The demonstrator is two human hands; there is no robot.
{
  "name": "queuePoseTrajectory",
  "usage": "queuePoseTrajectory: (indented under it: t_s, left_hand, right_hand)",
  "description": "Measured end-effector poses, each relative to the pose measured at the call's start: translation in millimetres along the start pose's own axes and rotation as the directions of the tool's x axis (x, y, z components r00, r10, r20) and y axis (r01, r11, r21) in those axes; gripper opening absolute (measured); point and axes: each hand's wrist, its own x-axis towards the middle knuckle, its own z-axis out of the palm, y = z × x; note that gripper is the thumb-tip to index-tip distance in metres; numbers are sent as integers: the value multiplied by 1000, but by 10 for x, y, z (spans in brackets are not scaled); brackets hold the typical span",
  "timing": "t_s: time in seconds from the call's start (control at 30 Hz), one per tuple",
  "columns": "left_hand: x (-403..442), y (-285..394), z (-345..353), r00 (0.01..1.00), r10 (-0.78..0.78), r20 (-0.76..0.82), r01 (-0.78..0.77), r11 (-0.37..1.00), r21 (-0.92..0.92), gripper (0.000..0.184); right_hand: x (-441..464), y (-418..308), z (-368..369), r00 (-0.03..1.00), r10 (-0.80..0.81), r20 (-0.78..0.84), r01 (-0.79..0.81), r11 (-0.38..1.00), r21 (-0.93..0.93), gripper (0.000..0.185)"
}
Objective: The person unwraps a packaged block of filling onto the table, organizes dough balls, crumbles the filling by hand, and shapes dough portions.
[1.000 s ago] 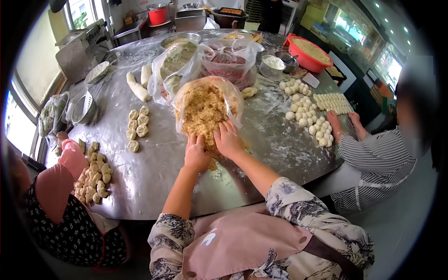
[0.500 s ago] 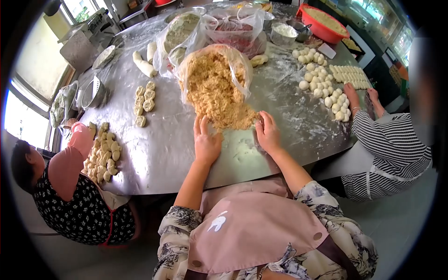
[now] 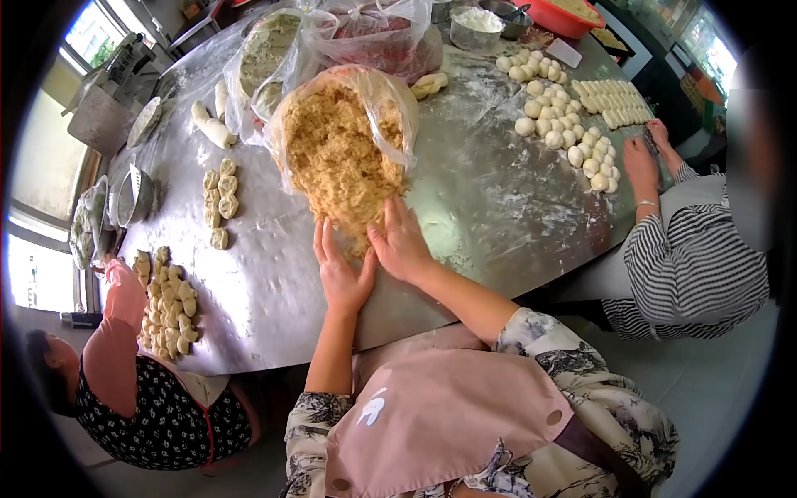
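An orange-brown crumbly filling (image 3: pixel 336 141) spills from the mouth of a clear plastic bag (image 3: pixel 398 104) onto the metal table (image 3: pixel 266 290). At the near edge of the spill, my left hand (image 3: pixel 342 270) has its fingers spread and touches the filling at the left. My right hand (image 3: pixel 403 241) lies against the near right side of the filling, its fingers apart and its thumb close to my left thumb. Neither hand grips anything. Behind the bag sit a bag of greenish filling (image 3: pixel 270 54) and a bag of reddish filling (image 3: pixel 374 33).
Filled dough pieces (image 3: pixel 170 311) lie beside a person in pink sleeves (image 3: pixel 124 311) at left. Small rolls (image 3: pixel 220 199) stand in rows left of the bag. Dough balls (image 3: pixel 573 133) lie near a person in striped sleeves (image 3: pixel 693 257) at right. A red basin (image 3: pixel 564 17) is behind.
My hands have come together at the near edge of the filling, after being apart on either side of it half a second ago. Loose filling that spread to the right is now gathered toward the bag.
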Motion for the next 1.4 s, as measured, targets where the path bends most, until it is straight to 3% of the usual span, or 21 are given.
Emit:
queuePoseTrajectory:
  t_s: [0.07, 0.17, 0.2, 0.27, 0.43, 0.47, 0.6, 0.7, 0.73, 0.83, 0.87, 0.97, 1.0, 1.13, 1.17, 1.23, 1.33, 1.4]
  left_hand:
    - [16, -7, 22, 1000, -2, 11, 2, 1000, 13, 84]
    - [10, 16, 4, 998, -10, 58, 4, 995, 98, 84]
    - [9, 37, -9, 997, -35, 71, 28, 995, 98, 84]
    - [16, 79, -20, 992, -87, 95, 77, 992, 99, 83]
    - [-21, 29, 14, 991, -87, 98, 76, 991, 109, 86]
    - [-22, 31, 15, 990, -97, 105, 84, 989, 120, 86]
    - [9, 16, 14, 986, -105, 130, 88, 987, 132, 86]
    - [19, 5, 22, 992, -50, 112, 30, 985, 172, 85]
    - [29, 30, -2, 991, -72, 110, 62, 994, 93, 85]
    - [45, 4, -78, 993, -110, 47, 113, 990, -83, 84]
    - [77, -95, -88, 995, -98, -24, 96, 990, -102, 84]
    - [352, -367, -107, 969, -94, -230, 64, 989, -136, 84]
    - [521, -404, -128, 957, -124, -261, 86, 984, -154, 84]
    - [1380, -441, -260, 917, -235, -321, 176, 964, -201, 82]
    - [1572, -443, -275, 926, -231, -299, 183, 967, -177, 80]
    - [1869, -468, -276, 942, -229, -246, 202, 971, -129, 76]
    - [2023, -771, -44, 980, -184, -76, 155, 945, -288, 68]
    - [2003, -856, 60, 954, -301, -2, 254, 809, -530, 66]
  right_hand:
    - [-52, -107, -94, 996, -27, 86, 16, 991, 129, 64]
    - [54, -118, -347, 997, 75, 23, -78, 970, 231, 59]
    - [92, -43, -376, 980, 196, -27, -177, 928, 328, 54]
    - [275, 162, -462, 958, 168, -231, -119, 970, 213, 51]
    - [730, 649, -520, 947, 61, -316, -75, 997, -33, 51]
    - [750, 703, -478, 967, 60, -247, -109, 976, -187, 51]
    - [490, 477, -554, 1000, 14, 17, -12, 993, -115, 49]
    - [216, 196, -662, 953, 123, 278, -199, 944, 264, 47]
    - [191, 201, -607, 970, 67, 236, -145, 931, 335, 45]
    - [393, 184, -586, 975, -51, -217, 94, 977, 192, 48]
    - [531, 172, -676, 985, 69, -159, -35, 978, 206, 57]
    - [963, 294, -660, 956, 208, -206, -118, 917, 381, 66]
    - [1068, 260, -683, 938, 312, -150, -212, 860, 465, 73]
    - [1489, 295, -540, 909, 417, 12, -299, 630, 717, 84]
    - [1580, 290, -482, 911, 411, 43, -283, 543, 790, 84]
    - [1666, 240, -443, 927, 374, 43, -273, 591, 759, 79]
    - [1815, 213, -437, 947, 318, 50, -254, 642, 723, 72]
    - [1941, 245, -427, 956, 289, 57, -244, 672, 699, 73]
